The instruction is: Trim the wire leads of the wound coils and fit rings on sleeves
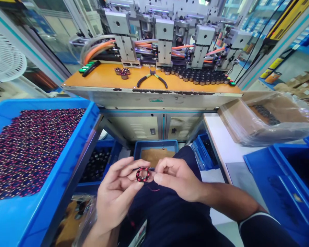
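Two hands (118, 193) (179, 179) at red-black ring (138, 175)

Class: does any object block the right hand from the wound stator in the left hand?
Nothing visible does: the right hand is close beside the wound stator, held by the left hand; contact is unclear.

The palm of the right hand (181, 178) is hidden, the fan (5, 55) cropped.

A ring (138, 175) sits in the left hand (115, 193), over the lap (175, 219). A tub (63, 164) of rings (36, 147) is on the left, a box (233, 120) on the right. Ahead, pliers (152, 73) lie on the counter (98, 80), between three parts (124, 75) and many more (202, 79).
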Motion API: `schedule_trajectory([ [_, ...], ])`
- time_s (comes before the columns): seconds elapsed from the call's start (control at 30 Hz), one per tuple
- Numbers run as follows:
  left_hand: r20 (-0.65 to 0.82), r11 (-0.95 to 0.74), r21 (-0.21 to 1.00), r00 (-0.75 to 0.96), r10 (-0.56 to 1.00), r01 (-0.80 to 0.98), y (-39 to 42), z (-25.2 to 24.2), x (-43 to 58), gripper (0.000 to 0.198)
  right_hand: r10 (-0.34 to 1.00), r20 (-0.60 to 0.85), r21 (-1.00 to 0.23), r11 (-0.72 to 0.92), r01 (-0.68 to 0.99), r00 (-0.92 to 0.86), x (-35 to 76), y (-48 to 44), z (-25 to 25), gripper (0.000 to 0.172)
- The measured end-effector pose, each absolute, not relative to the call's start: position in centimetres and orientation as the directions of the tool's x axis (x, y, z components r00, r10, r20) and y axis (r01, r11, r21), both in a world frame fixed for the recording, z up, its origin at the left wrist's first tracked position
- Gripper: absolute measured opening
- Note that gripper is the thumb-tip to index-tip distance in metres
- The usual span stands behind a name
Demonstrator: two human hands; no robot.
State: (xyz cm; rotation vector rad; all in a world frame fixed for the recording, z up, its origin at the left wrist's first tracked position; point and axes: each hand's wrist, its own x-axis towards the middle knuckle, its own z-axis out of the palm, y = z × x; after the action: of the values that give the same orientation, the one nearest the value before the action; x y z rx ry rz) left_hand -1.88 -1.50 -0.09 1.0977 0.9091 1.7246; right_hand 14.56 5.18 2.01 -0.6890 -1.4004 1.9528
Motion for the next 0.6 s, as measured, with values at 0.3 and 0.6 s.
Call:
schedule_trajectory([
  [0.3, 0.247, -0.271, 0.893, -0.111, 0.963, -0.359, -1.2, -1.1, -1.3, 0.036, 0.676, -0.055, -0.99, -0.133, -0.047, -0.735, 15.1, 6.5, 4.8, 0.039],
  [0.6, 0.109, -0.148, 0.907, -0.119, 0.987, -0.395, -1.7, -1.0, -1.5, 0.028, 0.658, -0.131, -0.989, -0.137, 0.053, -0.741, 16.7, 8.3, 5.0, 0.034],
])
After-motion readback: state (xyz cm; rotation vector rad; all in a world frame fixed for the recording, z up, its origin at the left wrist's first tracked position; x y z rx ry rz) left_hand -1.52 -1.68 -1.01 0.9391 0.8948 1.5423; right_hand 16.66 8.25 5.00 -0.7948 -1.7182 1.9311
